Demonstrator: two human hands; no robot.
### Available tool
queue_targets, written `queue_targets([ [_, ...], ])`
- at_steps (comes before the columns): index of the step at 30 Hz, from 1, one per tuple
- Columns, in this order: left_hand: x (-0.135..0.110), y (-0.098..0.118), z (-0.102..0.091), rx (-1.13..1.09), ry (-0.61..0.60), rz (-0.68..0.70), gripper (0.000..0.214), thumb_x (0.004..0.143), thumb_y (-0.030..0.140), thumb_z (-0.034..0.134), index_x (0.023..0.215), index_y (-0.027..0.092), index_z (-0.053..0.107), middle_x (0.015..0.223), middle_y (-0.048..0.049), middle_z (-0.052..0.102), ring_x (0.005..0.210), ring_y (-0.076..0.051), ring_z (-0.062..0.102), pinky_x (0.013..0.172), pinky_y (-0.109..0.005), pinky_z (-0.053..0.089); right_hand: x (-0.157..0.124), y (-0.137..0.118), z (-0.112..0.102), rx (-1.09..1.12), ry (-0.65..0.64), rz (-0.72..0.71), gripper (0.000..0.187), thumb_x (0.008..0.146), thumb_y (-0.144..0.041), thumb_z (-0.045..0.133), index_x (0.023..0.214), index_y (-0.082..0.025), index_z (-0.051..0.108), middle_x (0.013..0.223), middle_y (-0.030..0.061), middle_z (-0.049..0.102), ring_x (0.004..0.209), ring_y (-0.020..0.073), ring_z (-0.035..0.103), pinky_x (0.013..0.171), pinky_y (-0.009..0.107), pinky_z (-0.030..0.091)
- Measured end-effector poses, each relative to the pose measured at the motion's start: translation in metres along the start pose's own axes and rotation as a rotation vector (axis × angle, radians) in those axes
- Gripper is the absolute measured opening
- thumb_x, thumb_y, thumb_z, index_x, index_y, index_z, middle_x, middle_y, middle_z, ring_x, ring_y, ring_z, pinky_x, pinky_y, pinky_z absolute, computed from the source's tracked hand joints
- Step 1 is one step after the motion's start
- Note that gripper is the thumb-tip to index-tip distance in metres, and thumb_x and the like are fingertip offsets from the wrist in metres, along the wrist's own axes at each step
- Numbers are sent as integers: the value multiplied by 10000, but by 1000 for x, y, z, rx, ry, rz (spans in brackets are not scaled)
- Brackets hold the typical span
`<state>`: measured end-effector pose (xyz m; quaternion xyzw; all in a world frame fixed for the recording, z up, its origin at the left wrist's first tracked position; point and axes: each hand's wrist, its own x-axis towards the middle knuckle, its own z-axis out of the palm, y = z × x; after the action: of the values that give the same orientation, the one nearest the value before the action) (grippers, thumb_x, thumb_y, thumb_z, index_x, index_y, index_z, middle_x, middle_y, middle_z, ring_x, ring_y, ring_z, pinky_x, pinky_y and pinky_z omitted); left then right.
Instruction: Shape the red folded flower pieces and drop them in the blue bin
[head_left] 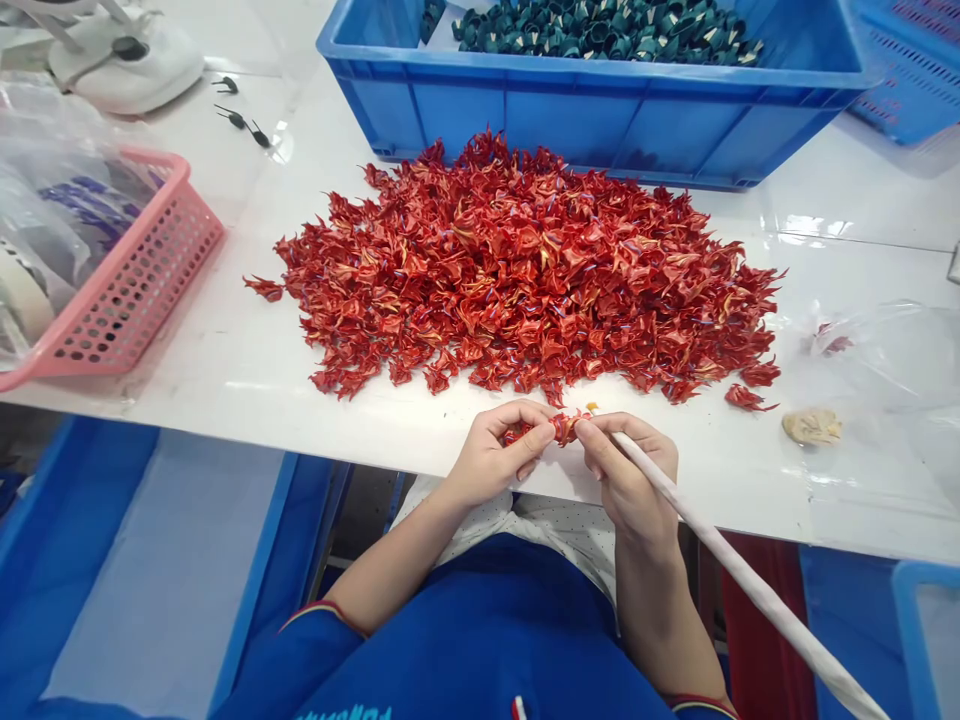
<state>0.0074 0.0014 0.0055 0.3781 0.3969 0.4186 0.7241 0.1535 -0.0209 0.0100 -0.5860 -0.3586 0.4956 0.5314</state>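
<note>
Under the left hand (491, 460), unreadable cropped lettering (343, 713) on a blue shirt (450, 630)

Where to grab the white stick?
Take the white stick by its free lower shaft, coming from above on the right: it's long and straight, slanting down past the table, and the right hand occupies the upper end.

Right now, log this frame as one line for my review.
left hand: holds folded red piece | right hand: grips long white rod | ahead: heap of red folded pieces | rest: blue crate, pink basket
</note>
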Motion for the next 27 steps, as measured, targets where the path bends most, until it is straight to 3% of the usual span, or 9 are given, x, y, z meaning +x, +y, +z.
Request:
queue_targets([
  [8, 0, 0, 1, -9, 16, -21, 442, 723, 535, 763, 681, 137, 573, 859, -49, 663, 379, -10, 418, 361, -196, 322, -2, -1, 0, -4, -6, 12, 284, 719, -428, 802, 691, -166, 697, 412, -44, 543, 342, 60, 433, 336, 166, 341],
  [13, 0, 0, 0, 41, 26, -43, 473, 720, 583, 746, 706, 140, 583, 653, -1, 599, 383, -33, 409, 374, -192, 323, -4, -6, 1, -49, -22, -32, 255, 723, -401, 795, 713, -164, 701, 501, 6, 652, 362, 96, 527, 357, 200, 445],
  [18, -2, 2, 2, 106, 67, -6, 424, 762, 550, 727, 735, 143, 612, 694, -22, 634, 397, -45, 431, 384, -197, 334, -8, -7, -13, -87, 2, -133, 167, 755, -322, 772, 734, -176, 693, 600, 21, 713, 430, 119, 612, 416, 217, 522],
  [21, -2, 0, -2, 128, 42, 6, 357, 806, 500, 707, 792, 148, 647, 648, 1, 608, 404, -54, 442, 402, -202, 359, -1, -13, -37, -175, 203, -282, 178, 735, -317, 786, 726, -180, 673, 592, 7, 702, 430, 128, 616, 413, 233, 525],
  [26, -3, -10, -11, 105, -9, 24, 282, 853, 445, 672, 874, 165, 669, 682, -10, 622, 485, -90, 515, 445, -210, 399, 35, -50, -93, -348, 833, -661, 201, 702, -327, 797, 736, -182, 661, 616, -7, 676, 483, 152, 637, 458, 273, 523],
  [27, -3, -11, -12, 102, -11, 26, 269, 856, 436, 671, 873, 168, 671, 700, -13, 629, 492, -89, 519, 452, -209, 401, 42, -59, -104, -371, 896, -713, 179, 725, -328, 774, 741, -186, 667, 648, 8, 686, 512, 159, 649, 483, 282, 527],
])
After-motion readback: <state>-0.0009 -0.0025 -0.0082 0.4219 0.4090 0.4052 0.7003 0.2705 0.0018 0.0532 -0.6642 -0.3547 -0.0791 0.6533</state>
